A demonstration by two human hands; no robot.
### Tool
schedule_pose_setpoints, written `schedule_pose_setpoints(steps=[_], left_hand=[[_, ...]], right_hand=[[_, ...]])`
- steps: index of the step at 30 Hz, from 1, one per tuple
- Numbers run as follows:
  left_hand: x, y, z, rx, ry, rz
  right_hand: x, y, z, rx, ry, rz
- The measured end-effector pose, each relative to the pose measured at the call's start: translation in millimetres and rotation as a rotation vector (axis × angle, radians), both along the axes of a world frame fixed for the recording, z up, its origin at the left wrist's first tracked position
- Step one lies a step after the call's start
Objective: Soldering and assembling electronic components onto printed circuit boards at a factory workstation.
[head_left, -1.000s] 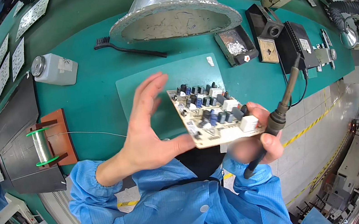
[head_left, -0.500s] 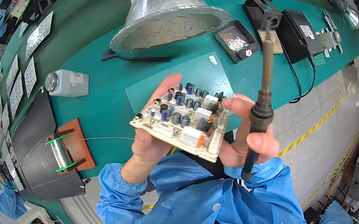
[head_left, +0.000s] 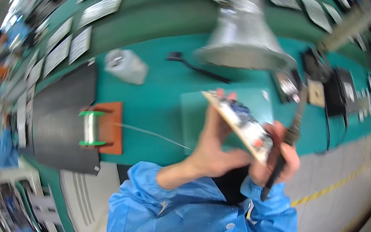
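Noted cream, component-studded rectangular circuit board [head_left: 240,125] tipped steeper than before, held with brown-and-black soldering iron [head_left: 293,134] in curled right hand [head_left: 287,161] beside cupped left hand [head_left: 212,154], grip indiscernible, and judged iron best pointed away.

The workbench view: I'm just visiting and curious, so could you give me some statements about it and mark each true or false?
1. The right hand holds a soldering iron. True.
2. The wire spool sits to the left of the pale green mat. True.
3. The circuit board lies flat on the pale green mat. False: it is held up at a steep tilt.
4. The black brush lies to the right of the metal hood. False: it lies to the left.
5. A thin wire runs from the wire spool toward the left hand. True.
6. The person's sleeves are red. False: they are blue.
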State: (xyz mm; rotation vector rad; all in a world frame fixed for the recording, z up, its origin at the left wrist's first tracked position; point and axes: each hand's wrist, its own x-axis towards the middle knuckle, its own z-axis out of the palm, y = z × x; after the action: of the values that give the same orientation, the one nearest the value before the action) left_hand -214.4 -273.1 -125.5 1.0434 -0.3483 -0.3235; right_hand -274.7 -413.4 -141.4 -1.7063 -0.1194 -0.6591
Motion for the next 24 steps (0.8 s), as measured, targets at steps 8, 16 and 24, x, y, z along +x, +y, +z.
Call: schedule_pose_setpoints(steps=[8, 16, 24], left_hand=[[-13, -1, 7, -0.159, -0.119, 0.226], [23, 165, 111, 0.034, -0.145, 0.696], [233, 277, 92, 1.550, -0.196, 0.865]], right_hand=[[-14, 38, 2, 0.516, -0.150, 0.207], [5, 17, 10, -0.156, -0.309, -0.039], [2, -8, -24, -0.218, -0.159, -0.130]])
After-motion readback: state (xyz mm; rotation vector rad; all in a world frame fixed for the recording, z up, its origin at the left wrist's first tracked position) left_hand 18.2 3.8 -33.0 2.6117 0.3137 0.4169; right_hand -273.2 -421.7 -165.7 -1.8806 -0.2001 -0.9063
